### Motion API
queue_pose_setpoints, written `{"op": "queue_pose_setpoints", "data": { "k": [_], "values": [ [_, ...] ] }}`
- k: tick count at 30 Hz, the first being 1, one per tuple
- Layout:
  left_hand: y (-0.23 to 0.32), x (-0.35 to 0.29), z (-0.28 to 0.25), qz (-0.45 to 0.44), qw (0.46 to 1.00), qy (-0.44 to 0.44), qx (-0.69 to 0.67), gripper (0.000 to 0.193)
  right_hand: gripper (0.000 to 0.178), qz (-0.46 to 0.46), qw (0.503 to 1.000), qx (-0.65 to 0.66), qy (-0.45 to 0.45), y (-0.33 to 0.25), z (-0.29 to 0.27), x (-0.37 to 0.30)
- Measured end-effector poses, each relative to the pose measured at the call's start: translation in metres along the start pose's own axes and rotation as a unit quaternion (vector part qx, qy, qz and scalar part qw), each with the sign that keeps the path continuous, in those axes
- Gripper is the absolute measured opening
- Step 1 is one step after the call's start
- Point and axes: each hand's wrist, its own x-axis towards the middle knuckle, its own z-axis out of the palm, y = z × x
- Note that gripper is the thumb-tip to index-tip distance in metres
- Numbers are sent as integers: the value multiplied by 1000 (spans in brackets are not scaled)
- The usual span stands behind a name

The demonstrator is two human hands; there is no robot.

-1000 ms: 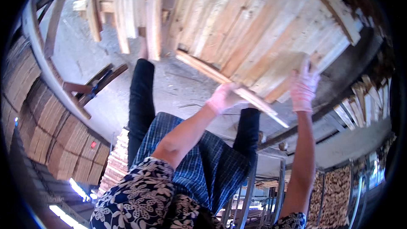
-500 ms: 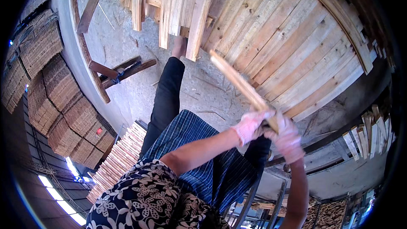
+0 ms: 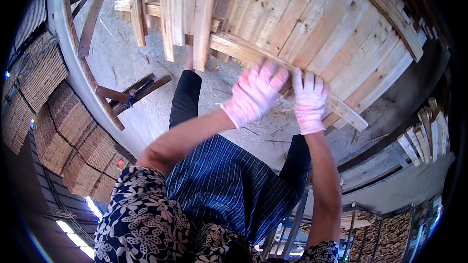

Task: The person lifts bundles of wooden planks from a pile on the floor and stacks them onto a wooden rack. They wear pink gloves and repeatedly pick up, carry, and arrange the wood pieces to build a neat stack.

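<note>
In the head view, a pale wooden batten point(image 3: 236, 48) lay across the near ends of the planks point(image 3: 317, 29) at one o'clock, running from just before twelve round to three. The blurred, gloved left hand point(image 3: 258, 90) and the gloved right hand point(image 3: 310, 98) were both at its middle, fingers over it, though whether either grip was clamped I couldn't tell. Toward eight o'clock, a red mark point(image 3: 120, 163) on the stacked wood point(image 3: 73, 141) was too small to read.

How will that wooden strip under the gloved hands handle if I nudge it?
The wooden strip is probably stiff, looking like solid wood. Its flat faces suggest sliding rather than rolling. Being long and narrow, it may swivel if pushed off-centre.
</note>
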Motion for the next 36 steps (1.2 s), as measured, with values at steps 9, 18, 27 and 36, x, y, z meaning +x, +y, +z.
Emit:
{"op": "queue_pose_setpoints", "data": {
  "k": [9, 18, 27, 36],
  "values": [
    [-78, 23, 12, 72, 967, -92, 225, 49, 55, -12, 1000, 8, 27, -8, 2, 8],
    [-85, 24, 25, 20, 946, -86, 311, 38, 49, 10, 998, 43, 42, -26, 2, 27],
    [-91, 27, 14, 50, 947, -139, 285, 37, 52, 22, 996, 90, -13, -14, -3, 23],
    [48, 130, -38, -31, 917, -343, 200, 53, 50, 239, 908, 339, 61, 110, -118, -4]
  ]
}}
